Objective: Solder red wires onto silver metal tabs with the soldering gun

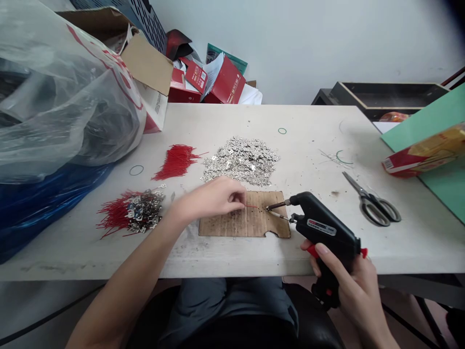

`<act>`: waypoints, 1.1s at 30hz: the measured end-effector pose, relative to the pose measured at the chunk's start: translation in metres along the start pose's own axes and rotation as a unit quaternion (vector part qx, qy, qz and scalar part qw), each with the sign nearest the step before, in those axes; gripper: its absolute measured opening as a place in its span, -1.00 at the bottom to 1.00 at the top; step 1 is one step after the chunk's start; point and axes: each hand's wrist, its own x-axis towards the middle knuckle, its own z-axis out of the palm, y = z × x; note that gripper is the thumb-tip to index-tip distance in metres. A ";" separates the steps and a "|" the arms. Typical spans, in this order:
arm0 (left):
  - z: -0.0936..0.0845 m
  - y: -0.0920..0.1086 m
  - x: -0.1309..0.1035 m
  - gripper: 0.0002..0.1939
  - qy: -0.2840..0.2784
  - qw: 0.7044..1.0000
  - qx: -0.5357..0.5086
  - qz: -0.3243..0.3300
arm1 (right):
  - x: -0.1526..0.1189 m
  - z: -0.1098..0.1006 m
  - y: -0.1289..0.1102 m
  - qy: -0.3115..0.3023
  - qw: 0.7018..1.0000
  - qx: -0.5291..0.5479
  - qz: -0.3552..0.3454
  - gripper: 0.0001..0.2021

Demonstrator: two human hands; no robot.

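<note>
My left hand (225, 198) is closed in a pinch on a short red wire (251, 206), whose free end points right over a brown cardboard piece (232, 224). In my right hand (348, 276) is a black soldering gun (325, 228), with a finger on its red trigger. The gun's tip and the thin solder feed tube meet near the wire's end; a small part there is too tiny to make out. Behind the cardboard lies a heap of small silver metal terminals (241, 160). Left of it rests a bundle of red wires (176, 162).
Red wires with metal pieces attached (132, 212) lie piled at the left. Scissors (374, 203) rest on the right, near a red and yellow packet (421, 152). A large plastic bag (69, 97) bulges over the left side. Red boxes (225, 82) stand behind the table (312, 131).
</note>
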 end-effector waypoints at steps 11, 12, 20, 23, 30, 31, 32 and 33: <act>0.000 -0.002 0.000 -0.89 0.000 1.000 -0.002 0.010 | 0.000 0.000 -0.002 -0.015 1.000 0.006 0.005 -0.57; 0.000 -0.002 0.000 -0.89 0.001 1.000 -0.002 0.012 | 0.000 0.000 -0.002 -0.013 1.000 0.011 0.015 -0.57; 0.000 -0.001 -0.001 -0.88 0.006 1.000 -0.002 0.022 | 0.000 0.000 -0.005 -0.002 1.000 0.013 0.018 -0.57; 0.000 -0.001 -0.001 -0.88 0.006 1.000 0.000 0.016 | 0.000 0.000 -0.004 0.003 1.000 -0.001 0.013 -0.57; 0.000 -0.003 -0.002 -0.87 0.011 0.999 0.003 0.033 | 0.000 0.000 -0.003 -0.001 1.000 -0.009 0.004 -0.56; 0.000 -0.003 -0.001 -0.88 0.010 0.999 0.002 0.033 | 0.000 0.000 -0.003 -0.002 1.000 -0.012 -0.006 -0.57; 0.000 -0.003 -0.001 -0.88 0.010 0.999 0.001 0.033 | 0.001 -0.001 -0.002 -0.004 1.000 -0.013 -0.014 -0.57; 0.000 -0.003 -0.001 -0.88 0.010 0.999 -0.001 0.033 | 0.002 -0.001 -0.001 -0.007 1.000 -0.012 -0.022 -0.58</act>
